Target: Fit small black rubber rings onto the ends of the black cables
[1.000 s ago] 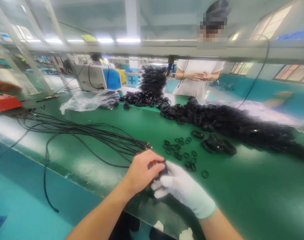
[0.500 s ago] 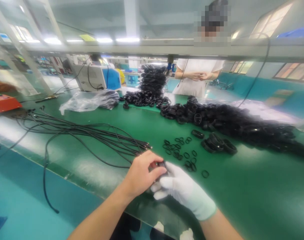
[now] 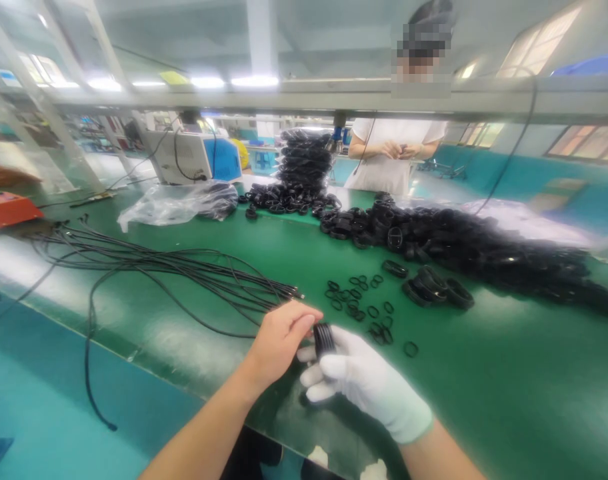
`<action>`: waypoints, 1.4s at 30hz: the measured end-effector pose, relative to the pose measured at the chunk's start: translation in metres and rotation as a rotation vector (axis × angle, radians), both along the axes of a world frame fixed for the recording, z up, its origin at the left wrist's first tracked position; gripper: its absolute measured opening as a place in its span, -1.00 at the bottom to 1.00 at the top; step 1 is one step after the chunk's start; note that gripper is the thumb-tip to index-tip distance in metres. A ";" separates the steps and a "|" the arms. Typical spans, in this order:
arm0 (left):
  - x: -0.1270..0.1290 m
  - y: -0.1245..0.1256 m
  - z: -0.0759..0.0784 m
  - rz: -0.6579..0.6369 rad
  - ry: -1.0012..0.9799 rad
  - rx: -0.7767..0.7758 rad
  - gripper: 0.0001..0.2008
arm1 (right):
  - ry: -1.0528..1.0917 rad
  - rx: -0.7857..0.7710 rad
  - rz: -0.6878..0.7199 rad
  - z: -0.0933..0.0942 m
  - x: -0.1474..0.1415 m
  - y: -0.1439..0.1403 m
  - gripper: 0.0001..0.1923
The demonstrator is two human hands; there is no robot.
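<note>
Head view of a green bench (image 3: 484, 387). The gloved right hand (image 3: 364, 383) was closed around a small black ribbed part (image 3: 325, 338), which stood upright between its thumb and fingers, just above the near edge of the bench. The bare left hand (image 3: 279, 340) met the part from the left, its fingertips (image 3: 307, 323) pressed against the part's side; whether it also pinched something smaller there could not be told, as the contact was partly hidden and blurred.

Just beyond the hands lay a scatter of small black rings (image 3: 359, 303), and to their right a few larger black rings (image 3: 434, 287). A long heap of black parts (image 3: 484, 243) ran across the far side, and a bundle of black cables (image 3: 184, 273) ended near the left hand. A co-worker in a white shirt (image 3: 397, 157) stood across the bench.

Risk, as judged: the part was held over the bench edge, so a slip of the gloved grip would likely send it to the floor. The loose small rings lay near enough for a sweeping wrist to scatter them, and the cable ends near the left hand could snag a finger.
</note>
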State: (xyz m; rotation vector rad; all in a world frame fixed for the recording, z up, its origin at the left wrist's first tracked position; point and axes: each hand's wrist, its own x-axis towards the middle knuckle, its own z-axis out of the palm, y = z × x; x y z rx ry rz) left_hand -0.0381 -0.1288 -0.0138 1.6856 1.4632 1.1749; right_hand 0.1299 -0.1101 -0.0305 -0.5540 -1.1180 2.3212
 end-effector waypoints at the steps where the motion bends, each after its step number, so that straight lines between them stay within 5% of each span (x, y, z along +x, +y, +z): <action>1: -0.001 0.000 -0.001 0.012 -0.021 0.006 -0.78 | 0.006 0.000 -0.005 0.000 0.000 0.000 -0.57; 9: -0.006 -0.006 0.003 0.010 -0.077 -0.005 -0.81 | 0.134 -0.062 -0.004 0.003 0.000 0.002 -0.66; 14: -0.015 -0.005 0.006 -0.284 -0.395 -0.161 -0.68 | 0.255 -0.289 0.237 0.006 0.002 0.004 -0.48; 17: -0.016 -0.004 0.004 -0.382 -0.477 -0.203 -0.63 | 0.205 -0.315 0.249 0.003 0.000 0.003 -0.45; 23: -0.015 -0.004 0.006 -0.205 -0.216 -0.134 -0.62 | 0.163 -0.071 -0.003 -0.012 -0.007 0.002 -0.70; 28: -0.013 -0.007 0.012 -0.158 -0.081 -0.098 -0.63 | 0.174 -0.090 -0.030 -0.018 -0.010 0.003 -0.88; 36: -0.009 -0.006 0.008 -0.075 0.018 -0.035 -0.69 | -0.037 0.134 -0.180 -0.006 -0.008 0.006 -0.54; 42: -0.017 -0.002 -0.005 0.116 -0.075 0.009 -0.75 | -0.015 0.125 -0.190 -0.010 -0.006 0.005 -0.64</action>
